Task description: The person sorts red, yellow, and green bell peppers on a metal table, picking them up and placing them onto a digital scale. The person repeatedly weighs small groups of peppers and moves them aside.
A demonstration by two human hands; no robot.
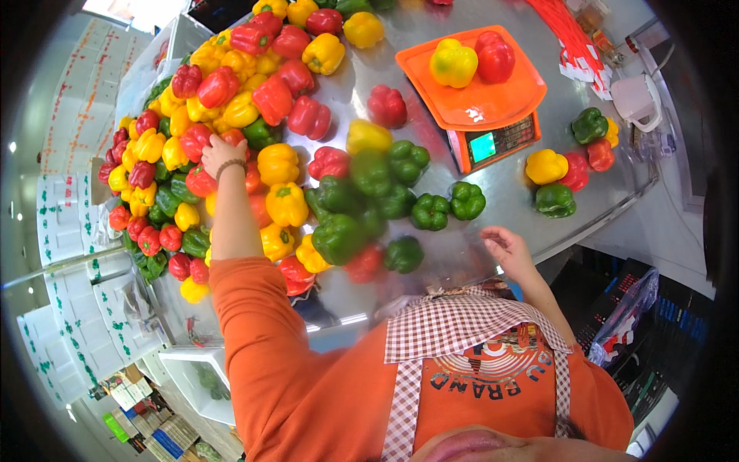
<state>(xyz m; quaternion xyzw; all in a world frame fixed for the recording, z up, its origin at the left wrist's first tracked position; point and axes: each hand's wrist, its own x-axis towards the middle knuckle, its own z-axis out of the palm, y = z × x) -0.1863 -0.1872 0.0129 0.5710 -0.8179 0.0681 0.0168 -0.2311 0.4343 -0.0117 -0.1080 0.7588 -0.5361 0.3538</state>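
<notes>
My left hand [223, 156], with a bracelet at the wrist, reaches into a heap of bell peppers on a metal table [340, 294]. Its fingers touch a red pepper [234, 138]; whether they grip it is not clear. My right hand [507, 252] hangs near the table's front edge, fingers apart and holding nothing. Just left of it lie green peppers [467, 200], some blurred. Beyond, an orange scale tray [473, 107] carries a yellow pepper [454, 63] and a red pepper [495, 56]. The scale's display [484, 148] is lit.
Right of the scale lie two small groups of peppers, one with a yellow pepper [546, 167], the other with a green pepper [589, 125]. Red mesh strips [563, 34] and a white jug [635, 101] are at the far right. A white bin [199, 387] stands below left.
</notes>
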